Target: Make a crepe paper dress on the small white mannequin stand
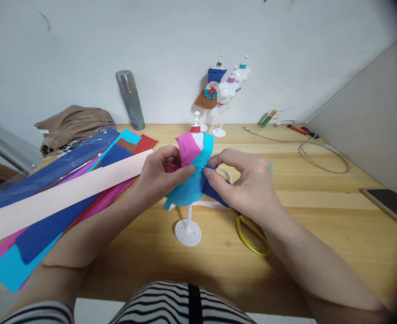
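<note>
A small white dress form (pixel 188 231) stands on its round base in front of me, wrapped in a turquoise paper dress (pixel 189 186) with a pink piece (pixel 187 147) over one shoulder. At the left of its waist, my left hand (pixel 162 173) is closed round the dress, thumb on the turquoise front. My right hand (pixel 243 177) pinches the dress at the right of the waist, thumb and forefinger together. Dark blue paper (pixel 215 191) sticks out below the right fingers.
Colored paper strips (pixel 66 193) spread over the left side, near brown cloth (pixel 78 121) and a flask (pixel 131 101). Yellow-handled scissors (pixel 252 240) lie by my right wrist. Dressed forms (pixel 228 92) stand behind; a cable (pixel 323 168) and phone (pixel 389 207) are right.
</note>
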Available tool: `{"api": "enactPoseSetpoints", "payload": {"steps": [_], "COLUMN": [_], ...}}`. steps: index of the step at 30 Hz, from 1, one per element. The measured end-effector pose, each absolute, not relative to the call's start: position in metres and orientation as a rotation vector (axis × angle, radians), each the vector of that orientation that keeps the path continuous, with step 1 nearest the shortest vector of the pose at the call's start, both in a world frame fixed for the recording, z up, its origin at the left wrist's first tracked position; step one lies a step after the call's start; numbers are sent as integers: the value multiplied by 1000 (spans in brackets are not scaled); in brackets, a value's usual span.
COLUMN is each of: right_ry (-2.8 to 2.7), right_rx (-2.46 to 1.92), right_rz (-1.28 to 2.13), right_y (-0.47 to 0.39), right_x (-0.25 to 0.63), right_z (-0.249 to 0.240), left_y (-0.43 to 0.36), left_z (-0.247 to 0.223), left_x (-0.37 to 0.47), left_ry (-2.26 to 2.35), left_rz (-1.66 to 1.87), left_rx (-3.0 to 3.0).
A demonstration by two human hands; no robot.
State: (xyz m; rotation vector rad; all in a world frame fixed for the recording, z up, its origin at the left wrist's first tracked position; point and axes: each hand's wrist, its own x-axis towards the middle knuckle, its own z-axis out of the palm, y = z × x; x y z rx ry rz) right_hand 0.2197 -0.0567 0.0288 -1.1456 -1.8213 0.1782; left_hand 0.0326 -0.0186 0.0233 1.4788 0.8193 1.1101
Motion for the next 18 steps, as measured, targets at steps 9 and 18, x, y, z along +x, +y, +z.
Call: {"api": "enactPoseSetpoints", "payload": {"steps": [9, 18], "right_ry": [-1707, -1635], "right_rx": [-1106, -1146], "right_rz": [530, 679], "right_y": [-53, -49], "right_x": [225, 224], "right_z": [27, 27], "left_y": [-15, -11], "left_z": [22, 19], "left_x": [31, 31], "left_ry": [798, 780], "left_rz": [1048, 1014], "left_rx": [1438, 1389]}}
